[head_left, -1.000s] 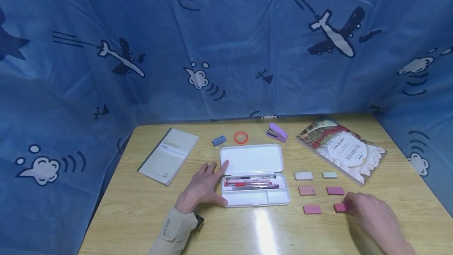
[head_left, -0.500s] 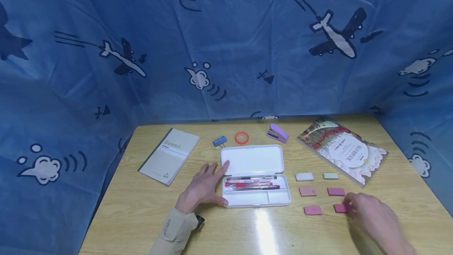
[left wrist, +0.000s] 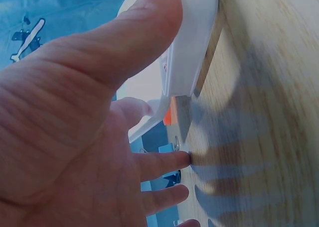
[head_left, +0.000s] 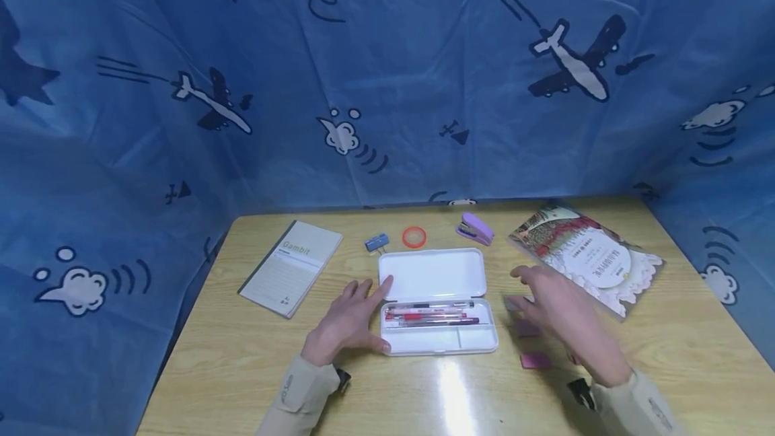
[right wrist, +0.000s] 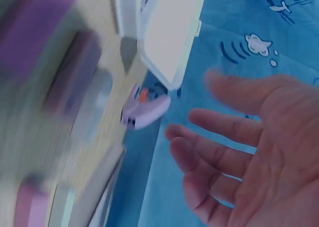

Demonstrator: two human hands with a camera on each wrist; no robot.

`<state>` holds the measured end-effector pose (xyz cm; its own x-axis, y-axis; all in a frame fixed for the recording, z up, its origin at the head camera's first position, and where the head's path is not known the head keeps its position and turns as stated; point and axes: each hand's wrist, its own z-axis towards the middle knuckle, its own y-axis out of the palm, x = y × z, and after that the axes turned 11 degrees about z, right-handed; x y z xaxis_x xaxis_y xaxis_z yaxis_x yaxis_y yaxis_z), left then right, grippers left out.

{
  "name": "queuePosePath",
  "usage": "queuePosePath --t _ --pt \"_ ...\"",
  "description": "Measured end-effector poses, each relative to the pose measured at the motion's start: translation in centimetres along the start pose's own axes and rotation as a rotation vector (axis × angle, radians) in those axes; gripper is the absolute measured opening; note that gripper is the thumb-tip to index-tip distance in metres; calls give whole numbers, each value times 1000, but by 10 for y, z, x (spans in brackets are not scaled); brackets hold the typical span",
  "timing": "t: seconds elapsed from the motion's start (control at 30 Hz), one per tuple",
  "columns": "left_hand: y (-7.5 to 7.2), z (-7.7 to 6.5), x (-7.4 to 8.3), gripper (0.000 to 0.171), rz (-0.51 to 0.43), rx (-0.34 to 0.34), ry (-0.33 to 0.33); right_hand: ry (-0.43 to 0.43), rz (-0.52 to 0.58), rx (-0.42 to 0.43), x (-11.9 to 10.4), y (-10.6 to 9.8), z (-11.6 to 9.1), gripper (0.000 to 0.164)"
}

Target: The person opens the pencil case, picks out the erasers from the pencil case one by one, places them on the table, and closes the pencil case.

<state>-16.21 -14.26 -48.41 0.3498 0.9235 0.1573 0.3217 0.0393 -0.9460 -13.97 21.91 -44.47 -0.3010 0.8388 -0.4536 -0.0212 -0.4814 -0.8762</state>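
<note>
A white pencil case [head_left: 432, 274] lies with its lid folded back and several pens [head_left: 431, 319] in its rear compartment. My left hand [head_left: 345, 323] is at its left side, fingers extended; the thumb rests at the front corner and the index finger at the lid's edge. To the case's right, my right hand [head_left: 572, 311] hovers over the erasers, fingers loosely spread and holding nothing. A pink eraser [head_left: 535, 360] shows in front of it, with a white eraser [head_left: 514, 303] partly covered. A pale green eraser [right wrist: 62, 204] appears in the right wrist view.
Behind the case are a blue binder clip [head_left: 377, 242], a red tape roll [head_left: 414, 237] and a purple stapler [head_left: 475, 228]. A notebook [head_left: 290, 268] lies at left, a picture-covered book [head_left: 587, 254] at right. A blue patterned curtain [head_left: 387, 86] surrounds the table's back and sides.
My right hand has let go of the magenta eraser at the front right and moved left and away from me, over the erasers. My left hand stays at the case.
</note>
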Motion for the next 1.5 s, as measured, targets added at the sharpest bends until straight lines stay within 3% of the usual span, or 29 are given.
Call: queuePosePath --t 0.23,0.5,0.7,0.97,1.13,1.3,1.4,1.5 --pt "1 2 1 126 5 3 -1 -72 11 -3 -6 26 39 74" --pt "2 6 3 127 8 9 11 -51 51 -35 -10 42 59 70" --pt "5 2 7 125 51 58 -7 -102 20 49 -13 44 56 55" --pt "5 -10 13 103 112 127 0 -162 -14 114 -16 37 43 43" --pt "6 -11 11 96 164 160 13 -193 7 149 -21 33 35 38" --pt "8 -13 10 92 228 229 34 -225 52 223 -25 31 26 20" --pt "8 -18 9 84 252 244 56 -215 72 218 -27 31 22 9" --pt "2 -26 5 70 224 203 98 -181 84 158 -30 28 17 10"
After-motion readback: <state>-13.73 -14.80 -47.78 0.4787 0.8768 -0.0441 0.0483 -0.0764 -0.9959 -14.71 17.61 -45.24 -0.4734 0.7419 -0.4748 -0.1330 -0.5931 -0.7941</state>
